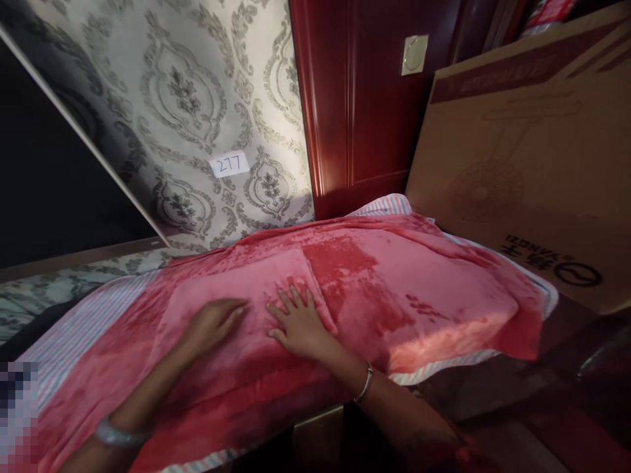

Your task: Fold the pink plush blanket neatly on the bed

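A pinkish-red plush blanket (345,263) lies spread over a surface. On its left half is a flat, squarish pink folded piece of plush fabric (221,282); whether it belongs to the blanket I cannot tell. My right hand (298,325) rests flat on this piece near its right edge, fingers spread. To its left, my left hand (211,322) lies on the same piece, fingers extended sideways and thumb apart, holding nothing. Under the blanket, a striped cloth (103,322) shows at the left and along other edges.
A large cardboard box (517,151) stands at the right behind the blanket. Behind are a patterned wall (197,85) with a numbered paper label (229,163) and a dark red wooden panel (365,105). A dark flat panel (59,171) is at the left.
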Available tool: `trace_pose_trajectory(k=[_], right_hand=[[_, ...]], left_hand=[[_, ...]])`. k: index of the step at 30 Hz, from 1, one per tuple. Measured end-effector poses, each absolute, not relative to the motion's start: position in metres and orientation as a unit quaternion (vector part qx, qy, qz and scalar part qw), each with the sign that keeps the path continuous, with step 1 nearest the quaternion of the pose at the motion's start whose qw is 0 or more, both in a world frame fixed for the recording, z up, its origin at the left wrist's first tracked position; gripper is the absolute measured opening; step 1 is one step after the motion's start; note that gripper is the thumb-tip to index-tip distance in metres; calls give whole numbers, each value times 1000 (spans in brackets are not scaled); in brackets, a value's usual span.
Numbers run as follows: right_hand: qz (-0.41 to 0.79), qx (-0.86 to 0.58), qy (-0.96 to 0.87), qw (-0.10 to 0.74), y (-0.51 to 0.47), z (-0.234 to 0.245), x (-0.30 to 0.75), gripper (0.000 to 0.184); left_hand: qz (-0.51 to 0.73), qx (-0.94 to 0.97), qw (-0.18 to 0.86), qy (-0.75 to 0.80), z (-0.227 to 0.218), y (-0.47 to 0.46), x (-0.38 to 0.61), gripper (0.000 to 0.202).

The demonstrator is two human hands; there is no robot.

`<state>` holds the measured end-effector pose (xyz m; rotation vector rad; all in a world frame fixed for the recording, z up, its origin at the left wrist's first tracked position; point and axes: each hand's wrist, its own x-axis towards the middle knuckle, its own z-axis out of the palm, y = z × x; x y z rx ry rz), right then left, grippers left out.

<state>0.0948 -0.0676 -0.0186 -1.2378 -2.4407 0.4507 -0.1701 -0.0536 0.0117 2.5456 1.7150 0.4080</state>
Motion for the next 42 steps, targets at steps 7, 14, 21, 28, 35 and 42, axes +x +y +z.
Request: trace_pose_trajectory(k=[7, 14, 21, 28, 35, 42], right_hand=[[190, -431, -853, 224, -74, -33, 97, 62], [225, -414, -844, 255, -73, -38, 100, 65], [243, -411, -841, 253, -73, -37, 102, 65], [243, -412, -844, 244, -73, -40, 103, 63], [190, -430, -850, 238, -70, -55, 98, 63], [123, -445, -859, 219, -70, -60, 96, 62]], left_hand=[[20, 881, 42, 470, 18, 63, -67, 62], [36, 831, 96, 546, -2, 133, -51, 66], [55, 816, 129, 560, -4, 175, -45, 52], [99, 805, 68, 581, -30, 169, -38, 32], [93, 774, 33, 625, -30, 158, -30, 37], [53, 771, 76, 630, -10, 150, -34, 51]])
